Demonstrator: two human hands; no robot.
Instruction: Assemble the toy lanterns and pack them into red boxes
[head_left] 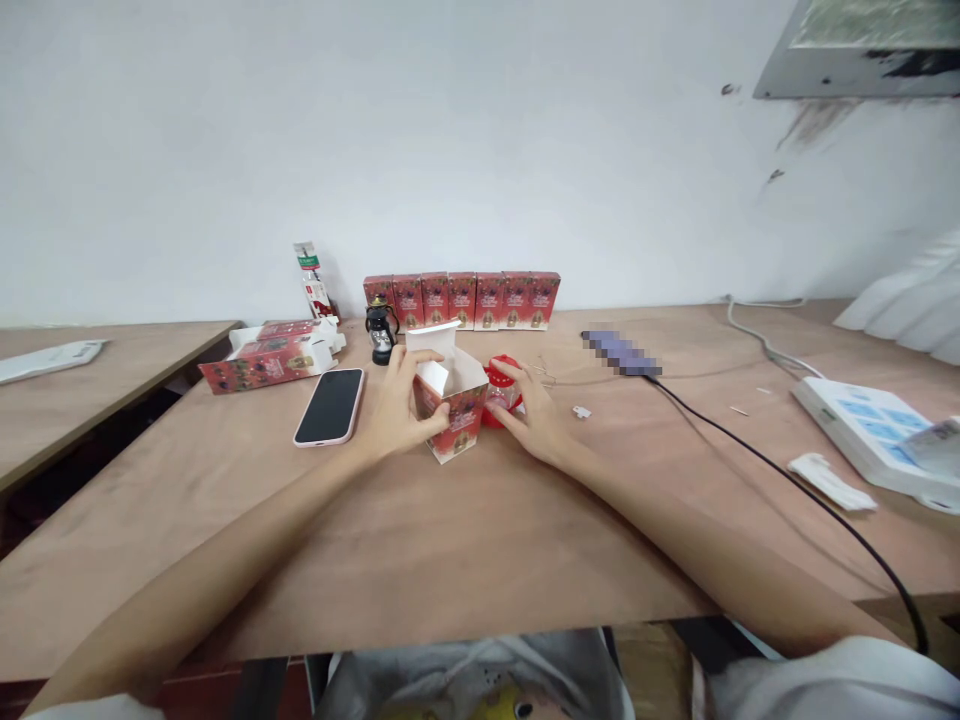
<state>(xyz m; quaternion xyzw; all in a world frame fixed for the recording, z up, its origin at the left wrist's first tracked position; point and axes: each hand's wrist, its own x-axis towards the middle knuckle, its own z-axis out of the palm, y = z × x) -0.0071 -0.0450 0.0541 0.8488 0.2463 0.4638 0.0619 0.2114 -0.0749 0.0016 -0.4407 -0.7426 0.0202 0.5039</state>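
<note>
My left hand (397, 412) is closed around a red printed cardboard box (466, 415) that stands on the table with its white top flaps raised. Just right of the box, my right hand (541, 422) has its thumb and fingers around a small red lantern (501, 394) with a clear middle. The fingers hide part of the lantern. A small black lantern (382, 338) stands behind my left hand. Farther back, several closed red boxes (462, 300) form a row along the wall.
At left lie a phone (330, 408) and an opened red carton (268, 362), with a small bottle (315, 283) behind. On the right are a purple device (621, 354), its black cable (739, 449), a white power strip (874, 425) and crumpled white tissue (831, 482).
</note>
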